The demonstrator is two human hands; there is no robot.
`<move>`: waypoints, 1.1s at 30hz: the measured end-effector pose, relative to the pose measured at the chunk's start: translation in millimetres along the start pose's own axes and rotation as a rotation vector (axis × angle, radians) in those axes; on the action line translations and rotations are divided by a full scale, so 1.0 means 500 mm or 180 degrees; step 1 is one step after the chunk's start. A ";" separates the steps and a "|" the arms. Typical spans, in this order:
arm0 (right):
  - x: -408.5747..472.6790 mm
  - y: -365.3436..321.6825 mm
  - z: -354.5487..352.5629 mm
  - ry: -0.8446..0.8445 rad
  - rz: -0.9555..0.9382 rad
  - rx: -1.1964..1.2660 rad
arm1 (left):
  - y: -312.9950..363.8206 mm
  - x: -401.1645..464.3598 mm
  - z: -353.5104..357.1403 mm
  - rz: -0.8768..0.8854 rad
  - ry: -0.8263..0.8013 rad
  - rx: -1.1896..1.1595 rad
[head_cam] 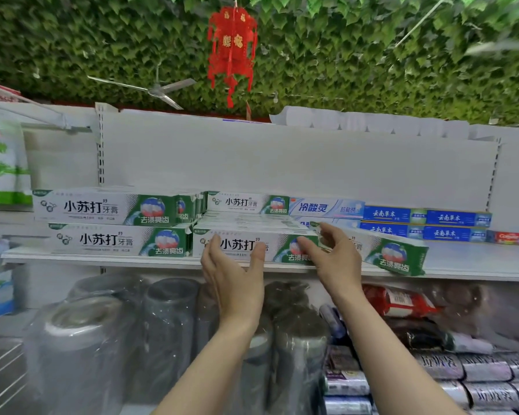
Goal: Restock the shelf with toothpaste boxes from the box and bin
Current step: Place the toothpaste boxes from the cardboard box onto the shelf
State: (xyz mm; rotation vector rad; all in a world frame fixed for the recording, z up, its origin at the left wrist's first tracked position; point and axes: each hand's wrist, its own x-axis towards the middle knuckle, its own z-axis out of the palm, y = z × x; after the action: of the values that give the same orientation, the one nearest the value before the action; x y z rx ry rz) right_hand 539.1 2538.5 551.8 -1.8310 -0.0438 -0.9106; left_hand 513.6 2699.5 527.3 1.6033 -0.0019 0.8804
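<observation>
At the far left of the shelf (102, 256), two green-and-white toothpaste boxes (114, 226) sit stacked and squared against the front lip, already in place. Just right of them lies a lower box (252, 245) with more boxes piled flat behind it, and the left hand (234, 274) is raised in front of this one, fingers straight and spread, thumb out, holding nothing; whether the fingertips actually touch the box face cannot be told. Next over, the right hand (336, 259) pinches the near end of a tilted box (384, 253), thumb and fingers curled round its top edge. That box sits skewed, its right end slanting down and jutting past the shelf lip, so it has not yet been seated. Further right, blue boxes (426, 224) stand in tidy rows, well apart from the hands. The main risk seems to be the overhanging end: if the pinch loosens before the box is swung square, it could tip off the lip onto the wrapped rolls (168, 324) below. Pushing it in at this angle could also shove the stack behind out of line or nudge the neighbouring blue rows. The open left hand looks placed to steady the front box against such a shove.
</observation>
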 end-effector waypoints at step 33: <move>-0.024 0.069 -0.237 0.1239 0.0113 -0.0320 | 0.110 -0.165 0.194 -0.0262 -0.1116 -0.0815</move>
State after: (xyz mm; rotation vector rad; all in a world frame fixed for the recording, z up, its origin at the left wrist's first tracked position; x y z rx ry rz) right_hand 478.7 2431.0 537.5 -1.7094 0.2807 -1.2470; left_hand 480.8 2564.7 533.6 1.4851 -0.2830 0.5044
